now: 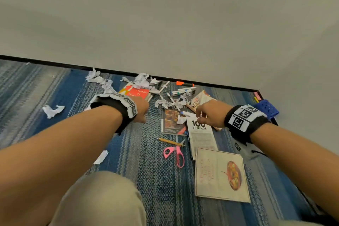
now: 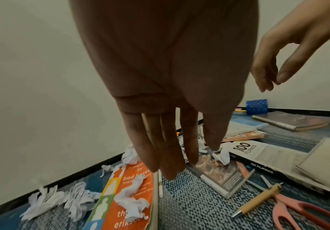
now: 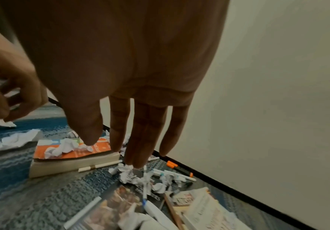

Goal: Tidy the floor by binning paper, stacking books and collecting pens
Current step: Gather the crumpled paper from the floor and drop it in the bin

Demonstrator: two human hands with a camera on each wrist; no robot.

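Books, pens and crumpled paper litter the striped carpet by the wall. My left hand (image 1: 142, 113) (image 2: 172, 165) hangs empty with straight fingers above an orange book (image 1: 136, 92) (image 2: 128, 194) that has paper wads (image 2: 130, 200) on it. My right hand (image 1: 200, 115) (image 3: 132, 151) hovers empty, fingers relaxed, over a white "100 Filipinos" book (image 1: 200, 132) (image 2: 258, 153) and a dark cookbook (image 1: 171, 121). White pens (image 1: 181, 91) and an orange highlighter (image 1: 184, 84) (image 3: 179, 168) lie near the skirting. A tan pen (image 1: 169, 141) lies nearer me.
Pink scissors (image 1: 176, 153) lie beside a cream cookbook (image 1: 220, 174). A blue pen holder (image 1: 267, 109) lies on its side in the right corner. A loose paper wad (image 1: 53, 110) sits far left. My knee (image 1: 102, 198) is low in view.
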